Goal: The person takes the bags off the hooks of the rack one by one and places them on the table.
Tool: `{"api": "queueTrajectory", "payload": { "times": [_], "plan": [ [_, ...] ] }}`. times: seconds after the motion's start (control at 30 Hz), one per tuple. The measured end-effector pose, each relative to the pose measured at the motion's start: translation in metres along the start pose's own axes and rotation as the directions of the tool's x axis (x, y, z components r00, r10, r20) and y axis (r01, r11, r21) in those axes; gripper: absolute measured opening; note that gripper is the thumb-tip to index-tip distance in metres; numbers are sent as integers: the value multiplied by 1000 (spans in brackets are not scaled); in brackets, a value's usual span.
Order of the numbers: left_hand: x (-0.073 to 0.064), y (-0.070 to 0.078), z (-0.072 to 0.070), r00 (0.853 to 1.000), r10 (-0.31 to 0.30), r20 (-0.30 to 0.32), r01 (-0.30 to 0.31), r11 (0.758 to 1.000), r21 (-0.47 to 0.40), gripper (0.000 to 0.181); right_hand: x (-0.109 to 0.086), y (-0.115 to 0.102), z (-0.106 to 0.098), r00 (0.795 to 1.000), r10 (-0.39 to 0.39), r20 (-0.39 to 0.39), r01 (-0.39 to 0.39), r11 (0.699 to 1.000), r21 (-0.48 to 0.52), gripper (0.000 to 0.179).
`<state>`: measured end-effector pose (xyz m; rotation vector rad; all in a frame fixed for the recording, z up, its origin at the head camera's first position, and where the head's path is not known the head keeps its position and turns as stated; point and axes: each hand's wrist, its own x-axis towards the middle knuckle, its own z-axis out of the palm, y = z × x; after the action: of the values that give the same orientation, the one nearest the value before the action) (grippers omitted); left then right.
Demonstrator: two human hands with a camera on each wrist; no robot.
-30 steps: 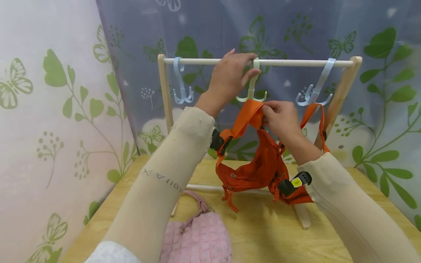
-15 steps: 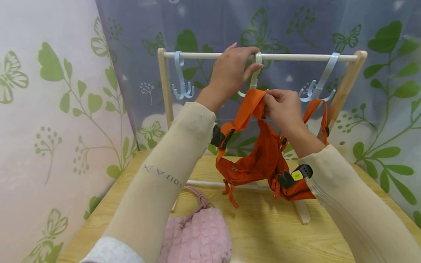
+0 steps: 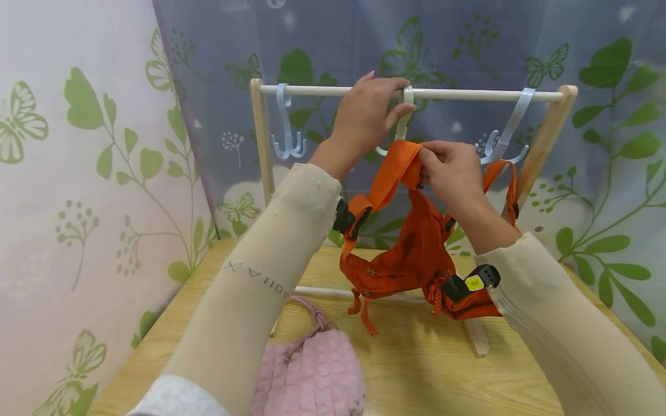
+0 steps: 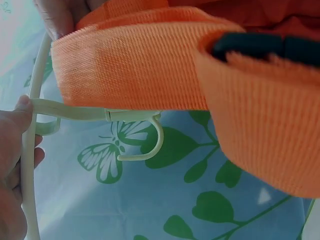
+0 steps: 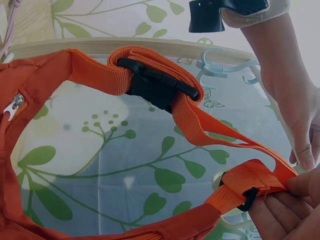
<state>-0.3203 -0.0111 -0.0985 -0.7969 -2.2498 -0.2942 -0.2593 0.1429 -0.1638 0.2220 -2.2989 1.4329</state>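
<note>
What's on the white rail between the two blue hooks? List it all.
The left hand and the pale green hook; the head view shows both.

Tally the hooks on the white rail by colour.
Blue hooks: 2
Pale green hook: 1
Total: 3

The strap (image 4: 130, 70) is matt, coarsely ribbed webbing, its buckle (image 5: 155, 85) hard black plastic. The orange bag (image 3: 411, 254) is matt, creased cloth with a shiny metal zip pull (image 5: 14, 106); the pink bag (image 3: 322, 375), soft puckered cloth. The hooks (image 3: 403, 124) look like smooth, faintly glossy plastic, the rail (image 3: 478, 94) smooth too. Posts (image 3: 546, 133) are matt wood; the desk (image 3: 411, 370) shows wood grain.
</note>
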Motion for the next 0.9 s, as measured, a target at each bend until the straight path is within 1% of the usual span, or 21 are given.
{"api": "queueTrajectory", "payload": {
  "times": [0.2,0.43,0.7,0.8,0.9],
  "plan": [
    [2,1,2,999,19,31,-20,1000,9,50,-5,2,-4,1000,-22,-1,22,999,-44,39],
    [3,2,1,997,11,79,-12,1000,19,50,-11,3,-8,998,-63,-5,62,995,-78,37],
    [4,0,-3,992,18,123,-26,998,64,52,-20,3,-10,992,-123,-29,118,985,-124,34],
    [4,0,-4,989,29,143,-41,996,81,53,-22,2,-12,990,-138,-37,132,981,-143,34],
    [3,-1,-4,989,42,145,-56,994,94,55,-25,1,-15,987,-154,-41,146,977,-153,34]
  ]
}}
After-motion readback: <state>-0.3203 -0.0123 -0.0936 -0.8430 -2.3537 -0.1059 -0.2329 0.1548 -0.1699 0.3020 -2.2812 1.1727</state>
